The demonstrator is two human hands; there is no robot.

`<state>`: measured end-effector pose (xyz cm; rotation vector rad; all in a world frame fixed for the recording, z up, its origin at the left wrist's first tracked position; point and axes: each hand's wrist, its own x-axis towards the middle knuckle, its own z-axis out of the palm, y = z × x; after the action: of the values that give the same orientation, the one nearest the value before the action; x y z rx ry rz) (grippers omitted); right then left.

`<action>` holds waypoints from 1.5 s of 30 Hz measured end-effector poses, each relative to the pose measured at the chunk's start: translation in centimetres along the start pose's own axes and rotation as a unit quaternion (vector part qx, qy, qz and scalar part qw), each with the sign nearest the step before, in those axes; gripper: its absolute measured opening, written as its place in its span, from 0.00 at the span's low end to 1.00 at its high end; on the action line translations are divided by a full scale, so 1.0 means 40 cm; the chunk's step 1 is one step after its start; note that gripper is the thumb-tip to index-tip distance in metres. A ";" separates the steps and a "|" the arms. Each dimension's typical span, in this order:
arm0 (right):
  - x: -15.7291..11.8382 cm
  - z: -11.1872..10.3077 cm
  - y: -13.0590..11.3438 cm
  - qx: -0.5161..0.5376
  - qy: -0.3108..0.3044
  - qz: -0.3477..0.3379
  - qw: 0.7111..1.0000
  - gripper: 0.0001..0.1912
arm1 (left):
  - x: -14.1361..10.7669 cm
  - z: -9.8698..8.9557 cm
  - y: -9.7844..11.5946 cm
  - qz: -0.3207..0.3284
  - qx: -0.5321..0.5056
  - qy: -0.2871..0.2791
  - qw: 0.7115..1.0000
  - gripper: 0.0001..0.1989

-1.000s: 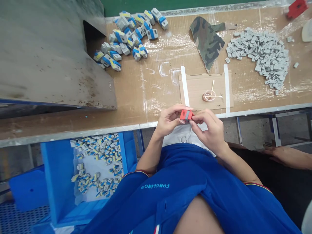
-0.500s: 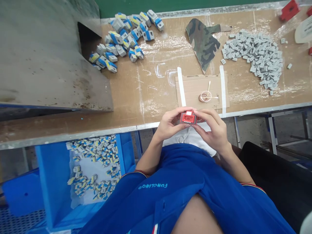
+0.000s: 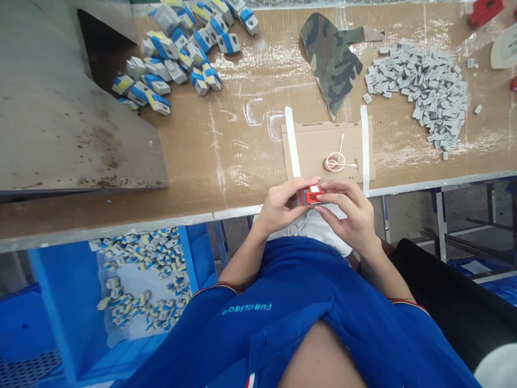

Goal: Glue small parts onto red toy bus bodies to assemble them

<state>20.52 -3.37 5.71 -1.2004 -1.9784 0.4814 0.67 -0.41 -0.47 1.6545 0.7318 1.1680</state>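
A small red and grey block with a white patch on top (image 3: pixel 310 196) is held between my two hands, just in front of the table's near edge. My left hand (image 3: pixel 279 206) grips its left side, thumb and fingers closed on it. From the right, my right hand (image 3: pixel 352 213) also closes on the block, and a fingertip covers part of its red opening. Behind the hands lies a cardboard piece (image 3: pixel 311 141) under two white strips, with a small round cup (image 3: pixel 334 161) and cotton swabs on it.
Grey, blue and yellow blocks (image 3: pixel 165 46) lie at the back left beside a metal housing (image 3: pixel 72 108). A camouflage cloth (image 3: pixel 333 67) and a pile of small grey pieces (image 3: pixel 432 89) are further right. A blue crate (image 3: pixel 56 302) of blocks stands below left.
The view has shifted, so the table's objects sit further left. The block has turned slightly, and a right-hand finger has moved onto its front opening.
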 end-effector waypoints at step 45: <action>0.094 -0.017 0.162 -0.072 0.170 -0.006 0.983 0.02 | 0.013 -0.016 0.021 -0.073 0.064 -0.004 0.995 0.21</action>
<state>23.83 3.01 3.49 -1.2642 -1.7466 0.1149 0.23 -0.05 0.54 1.6795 0.9231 1.0283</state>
